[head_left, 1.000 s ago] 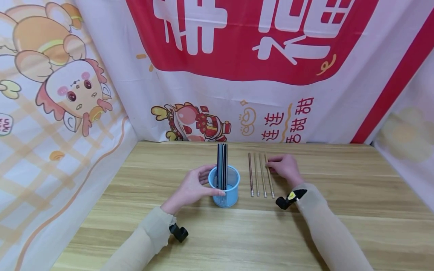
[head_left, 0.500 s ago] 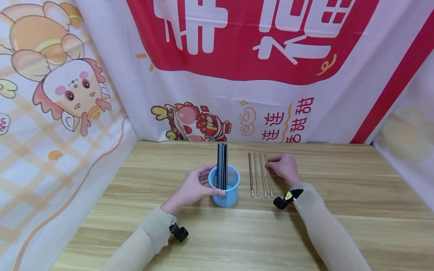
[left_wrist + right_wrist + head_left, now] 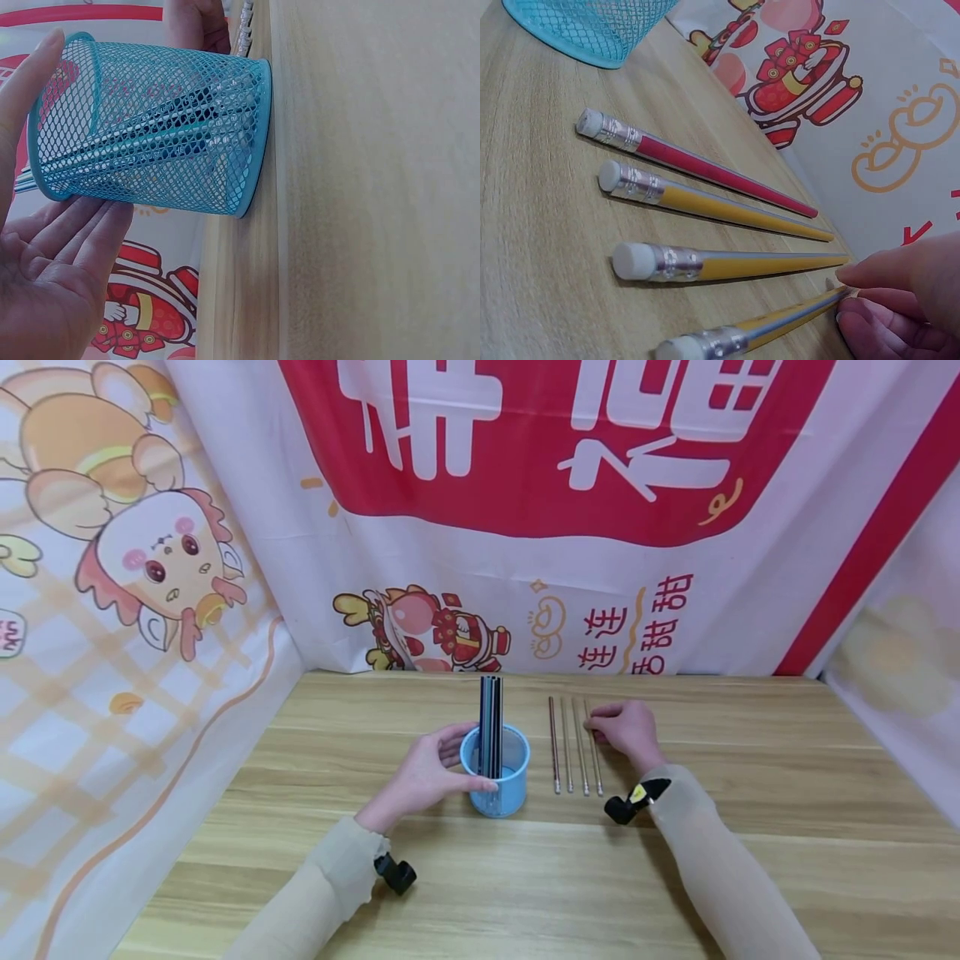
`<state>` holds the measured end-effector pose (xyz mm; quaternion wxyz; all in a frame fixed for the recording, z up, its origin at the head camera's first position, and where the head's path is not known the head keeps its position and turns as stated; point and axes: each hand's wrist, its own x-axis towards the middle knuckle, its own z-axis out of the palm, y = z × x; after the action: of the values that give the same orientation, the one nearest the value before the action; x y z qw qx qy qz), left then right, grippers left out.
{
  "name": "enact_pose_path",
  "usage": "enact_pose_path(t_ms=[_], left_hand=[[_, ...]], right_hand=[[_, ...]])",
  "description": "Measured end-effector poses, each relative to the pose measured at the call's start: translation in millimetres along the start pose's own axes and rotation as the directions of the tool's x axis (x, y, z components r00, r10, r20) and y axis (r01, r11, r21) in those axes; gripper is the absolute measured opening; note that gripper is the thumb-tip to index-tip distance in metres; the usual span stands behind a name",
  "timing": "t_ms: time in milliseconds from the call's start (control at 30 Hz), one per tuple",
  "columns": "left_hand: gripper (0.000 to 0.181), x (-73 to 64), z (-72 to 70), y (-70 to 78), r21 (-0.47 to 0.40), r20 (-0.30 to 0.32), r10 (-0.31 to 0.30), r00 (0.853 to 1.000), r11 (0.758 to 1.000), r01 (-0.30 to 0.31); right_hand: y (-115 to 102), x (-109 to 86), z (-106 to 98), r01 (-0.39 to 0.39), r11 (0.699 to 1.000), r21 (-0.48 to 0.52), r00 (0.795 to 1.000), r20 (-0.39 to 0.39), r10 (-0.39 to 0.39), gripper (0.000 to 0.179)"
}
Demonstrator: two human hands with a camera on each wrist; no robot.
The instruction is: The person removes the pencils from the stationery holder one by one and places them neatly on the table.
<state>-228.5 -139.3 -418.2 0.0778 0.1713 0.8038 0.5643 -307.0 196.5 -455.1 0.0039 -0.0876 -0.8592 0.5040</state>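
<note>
My left hand (image 3: 427, 770) holds a light-blue mesh pencil cup (image 3: 512, 793), thumb at its near side and fingers behind. Dark pencils (image 3: 491, 727) lean together inside the cup, which stands upright on the table. To its right lie a red pencil (image 3: 720, 175) and two yellow pencils, one nearer the red (image 3: 735, 214) and one farther off (image 3: 772, 262), in a row with erasers toward me. At the right end of the row, my right hand (image 3: 630, 731) pinches the far end of another yellow pencil (image 3: 784, 319), which lies on the table.
The wood-grain table (image 3: 480, 893) meets a printed cloth backdrop (image 3: 450, 560) along its far edge. Another cartoon-printed cloth (image 3: 150, 710) runs along the left side. Black wrist cameras (image 3: 395, 874) sit on both sleeves.
My right hand has moved slightly left with the rightmost yellow pencil, bringing it closer to its neighbour. The left hand and cup have stayed in place.
</note>
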Motion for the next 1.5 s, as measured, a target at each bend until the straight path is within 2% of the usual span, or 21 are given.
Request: enact_pose_path(t_ms=[300,533,767,967,1133,1267,1500], left_hand=[[0.083,-0.3,-0.5,1.0,0.009,-0.005,0.003,1.0,1.0,-0.003],[0.083,-1.0,-1.0,1.4,0.008,0.002,0.013,1.0,1.0,-0.013],[0.08,-0.9,-0.9,1.3,-0.003,0.006,0.012,1.0,1.0,-0.012],[0.079,-1.2,-0.5,1.2,-0.01,0.009,0.02,1.0,1.0,-0.02],[0.08,-1.2,-0.4,1.8,-0.01,0.013,0.021,1.0,1.0,-0.021],[0.079,-0.9,-0.3,0.9,-0.006,0.005,0.022,1.0,1.0,-0.022],[0.079,-1.3,0.2,-0.3,-0.011,0.004,0.01,1.0,1.0,-0.01]], right_hand=[[-6.3,-4.6,-4.1,-0.016,0.997,0.071,1.0,-0.021,0.017,0.037],[-26.9,-11.5,-15.1,0.04,0.985,0.171,0.999,-0.04,-0.034,0.045],[-54.7,-19.8,-18.4,0.157,0.966,0.205,0.987,-0.068,-0.146,0.051],[-79.3,-35.5,-14.8,0.163,0.958,0.237,0.987,-0.035,-0.159,0.055],[-93.1,-46.7,-5.2,0.187,0.953,0.24,0.981,-0.004,-0.192,0.052],[-98.3,-54.3,5.4,0.214,0.943,0.254,0.972,0.042,-0.232,0.046],[-96.9,-62.6,25.9,0.225,0.947,0.232,0.959,0.118,-0.257,0.036]])
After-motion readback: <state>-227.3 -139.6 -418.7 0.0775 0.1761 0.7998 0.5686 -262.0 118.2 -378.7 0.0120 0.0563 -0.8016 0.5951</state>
